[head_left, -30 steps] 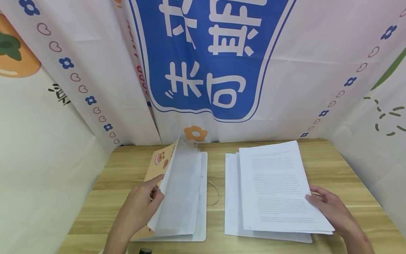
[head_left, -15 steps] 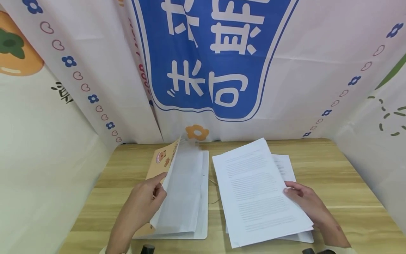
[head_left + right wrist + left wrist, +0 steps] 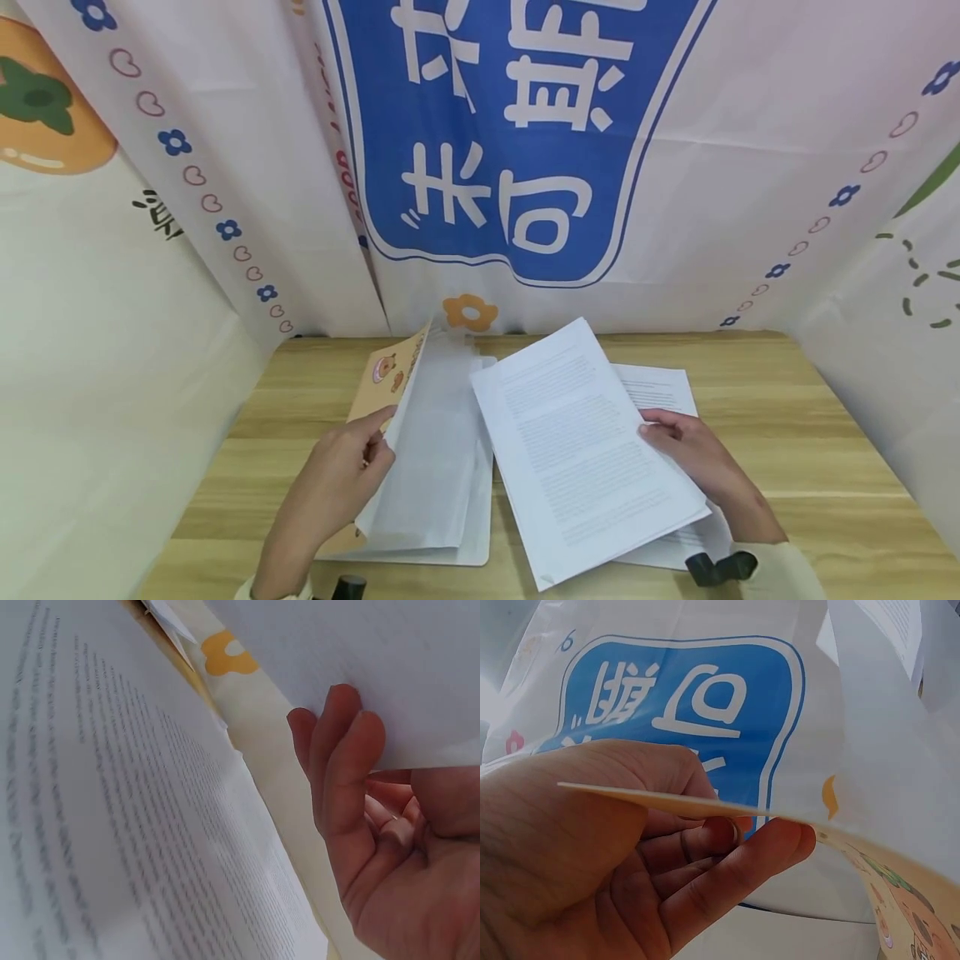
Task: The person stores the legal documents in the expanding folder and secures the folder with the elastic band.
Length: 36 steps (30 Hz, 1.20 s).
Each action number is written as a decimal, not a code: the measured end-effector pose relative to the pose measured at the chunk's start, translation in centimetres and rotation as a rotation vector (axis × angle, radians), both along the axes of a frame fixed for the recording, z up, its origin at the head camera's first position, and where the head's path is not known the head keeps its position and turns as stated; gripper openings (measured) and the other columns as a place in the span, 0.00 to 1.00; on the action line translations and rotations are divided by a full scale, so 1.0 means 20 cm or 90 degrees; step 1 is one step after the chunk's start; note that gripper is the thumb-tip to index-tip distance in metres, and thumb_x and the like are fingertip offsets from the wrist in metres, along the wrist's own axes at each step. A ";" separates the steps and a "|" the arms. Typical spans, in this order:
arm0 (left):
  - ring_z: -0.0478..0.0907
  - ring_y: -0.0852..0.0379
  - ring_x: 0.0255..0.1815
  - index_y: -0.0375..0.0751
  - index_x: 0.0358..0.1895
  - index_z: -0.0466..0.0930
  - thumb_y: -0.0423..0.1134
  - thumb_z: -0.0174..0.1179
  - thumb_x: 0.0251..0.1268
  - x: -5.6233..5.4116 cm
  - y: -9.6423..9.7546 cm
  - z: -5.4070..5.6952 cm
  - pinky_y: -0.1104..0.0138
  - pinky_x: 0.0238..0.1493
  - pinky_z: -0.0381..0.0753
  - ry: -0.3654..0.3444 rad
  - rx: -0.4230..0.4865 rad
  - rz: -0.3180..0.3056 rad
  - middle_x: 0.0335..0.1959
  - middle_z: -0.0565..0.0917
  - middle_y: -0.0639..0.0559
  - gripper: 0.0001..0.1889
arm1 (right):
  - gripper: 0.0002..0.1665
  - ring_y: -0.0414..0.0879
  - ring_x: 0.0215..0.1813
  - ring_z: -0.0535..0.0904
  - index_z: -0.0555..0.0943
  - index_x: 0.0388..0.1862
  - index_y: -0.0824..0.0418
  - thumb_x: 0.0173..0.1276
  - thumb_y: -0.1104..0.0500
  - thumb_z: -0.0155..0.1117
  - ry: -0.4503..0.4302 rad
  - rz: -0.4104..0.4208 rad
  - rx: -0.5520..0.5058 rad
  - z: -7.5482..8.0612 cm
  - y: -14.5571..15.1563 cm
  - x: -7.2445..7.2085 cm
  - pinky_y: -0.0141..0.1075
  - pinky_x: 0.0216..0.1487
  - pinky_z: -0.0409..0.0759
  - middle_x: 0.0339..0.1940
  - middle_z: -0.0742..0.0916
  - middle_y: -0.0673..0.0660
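On the left of the table lies a partly opened document folder with whitish translucent inner leaves. Its orange cover, printed with cartoon animals, stands raised at a slant. My left hand pinches this cover near its edge between thumb and fingers. In my right hand, a few printed white sheets are held by the right edge, tilted, their left corner overlapping the folder's right edge. The right wrist view has the fingers behind the held sheets. More printed paper lies on the table underneath.
The wooden table ends at a white cloth backdrop with a blue printed panel, and cloth also hangs at both sides. Dark wrist-camera parts show near the front.
My right hand has carried the held sheets leftward towards the folder, tilting them and uncovering the paper below. My left hand keeps its hold on the cover, almost unmoved.
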State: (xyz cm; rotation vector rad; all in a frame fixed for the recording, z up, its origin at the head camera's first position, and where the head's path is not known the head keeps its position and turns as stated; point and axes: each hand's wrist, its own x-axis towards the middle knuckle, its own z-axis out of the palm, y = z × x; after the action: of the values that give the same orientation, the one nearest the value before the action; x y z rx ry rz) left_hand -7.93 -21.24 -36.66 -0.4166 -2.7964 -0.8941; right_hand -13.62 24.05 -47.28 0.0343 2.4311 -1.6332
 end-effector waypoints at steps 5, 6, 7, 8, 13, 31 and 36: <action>0.63 0.67 0.18 0.26 0.61 0.80 0.24 0.54 0.61 0.00 0.00 0.00 0.69 0.21 0.68 -0.001 0.000 -0.001 0.20 0.69 0.62 0.23 | 0.31 0.51 0.41 0.83 0.73 0.72 0.69 0.79 0.51 0.59 -0.007 -0.011 0.000 0.00 -0.01 -0.03 0.40 0.35 0.83 0.47 0.85 0.62; 0.64 0.67 0.18 0.26 0.61 0.80 0.24 0.54 0.61 0.00 0.00 0.00 0.69 0.21 0.68 -0.002 0.000 -0.002 0.20 0.69 0.62 0.23 | 0.31 0.51 0.41 0.83 0.73 0.72 0.69 0.79 0.51 0.59 -0.007 -0.012 0.003 0.00 -0.01 -0.04 0.40 0.35 0.83 0.47 0.85 0.62; 0.64 0.67 0.18 0.26 0.61 0.80 0.24 0.54 0.61 0.00 0.00 0.00 0.69 0.21 0.68 -0.002 0.000 -0.002 0.20 0.69 0.62 0.23 | 0.31 0.51 0.41 0.83 0.73 0.72 0.69 0.79 0.51 0.59 -0.006 -0.012 0.006 0.00 -0.01 -0.05 0.40 0.36 0.82 0.48 0.85 0.63; 0.64 0.67 0.18 0.26 0.61 0.80 0.24 0.54 0.61 0.00 0.00 0.00 0.69 0.21 0.68 -0.002 -0.001 -0.002 0.20 0.69 0.62 0.23 | 0.31 0.50 0.42 0.82 0.73 0.72 0.68 0.79 0.50 0.59 -0.003 -0.012 0.016 0.00 -0.02 -0.05 0.39 0.37 0.82 0.49 0.85 0.62; 0.64 0.67 0.18 0.27 0.61 0.81 0.24 0.55 0.61 0.00 0.00 0.00 0.69 0.21 0.68 -0.002 -0.004 0.000 0.20 0.69 0.62 0.23 | 0.31 0.49 0.45 0.80 0.74 0.72 0.67 0.79 0.49 0.58 0.013 -0.003 0.055 0.00 -0.04 -0.08 0.38 0.41 0.79 0.53 0.85 0.62; 0.62 0.68 0.17 0.26 0.60 0.81 0.23 0.55 0.60 0.00 0.00 0.00 0.69 0.20 0.66 0.005 -0.006 -0.005 0.19 0.67 0.62 0.23 | 0.30 0.52 0.39 0.87 0.73 0.72 0.67 0.79 0.53 0.59 -0.060 -0.013 -0.128 -0.04 -0.28 -0.14 0.44 0.34 0.86 0.49 0.87 0.62; 0.63 0.68 0.18 0.26 0.60 0.81 0.23 0.55 0.60 0.00 0.00 -0.01 0.69 0.20 0.66 0.005 -0.009 -0.003 0.19 0.67 0.62 0.23 | 0.29 0.51 0.40 0.87 0.73 0.72 0.66 0.79 0.54 0.59 -0.077 -0.036 -0.144 -0.06 -0.33 -0.16 0.43 0.35 0.86 0.51 0.86 0.63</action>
State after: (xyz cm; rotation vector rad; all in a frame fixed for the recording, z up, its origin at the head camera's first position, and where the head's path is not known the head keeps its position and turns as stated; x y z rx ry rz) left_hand -7.89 -21.14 -36.78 -0.4277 -2.7973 -0.8731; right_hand -16.86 17.42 -48.40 0.1611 2.1630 -1.8634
